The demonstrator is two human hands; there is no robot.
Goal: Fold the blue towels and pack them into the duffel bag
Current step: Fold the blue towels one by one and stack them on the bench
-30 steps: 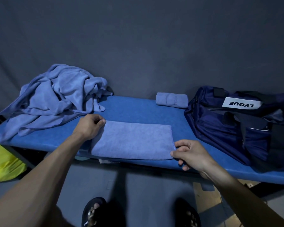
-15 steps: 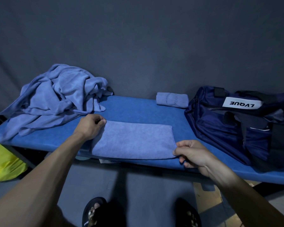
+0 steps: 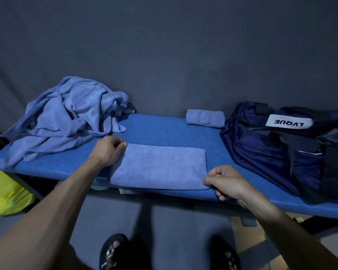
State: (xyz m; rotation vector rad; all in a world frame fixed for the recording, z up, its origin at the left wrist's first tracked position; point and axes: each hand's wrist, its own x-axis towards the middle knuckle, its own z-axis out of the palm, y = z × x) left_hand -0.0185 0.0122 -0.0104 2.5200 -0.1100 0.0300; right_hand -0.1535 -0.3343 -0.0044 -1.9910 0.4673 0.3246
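A folded blue towel (image 3: 160, 166) lies flat near the front edge of the blue table (image 3: 164, 129). My left hand (image 3: 107, 150) pinches its far left corner. My right hand (image 3: 225, 181) pinches its near right corner. A heap of unfolded blue towels (image 3: 66, 117) sits at the table's left end. A small rolled blue towel (image 3: 205, 118) lies at the back, beside the navy duffel bag (image 3: 285, 151) on the right, which has a white label and dark straps.
A dark grey curtain hangs right behind the table. A yellow bag (image 3: 4, 191) sits under the table's left end. My sandalled feet (image 3: 113, 252) stand on the grey floor in front of the table.
My right hand has closed its fingers on the towel's near right corner and shifted slightly right. My left hand stays on the far left corner.
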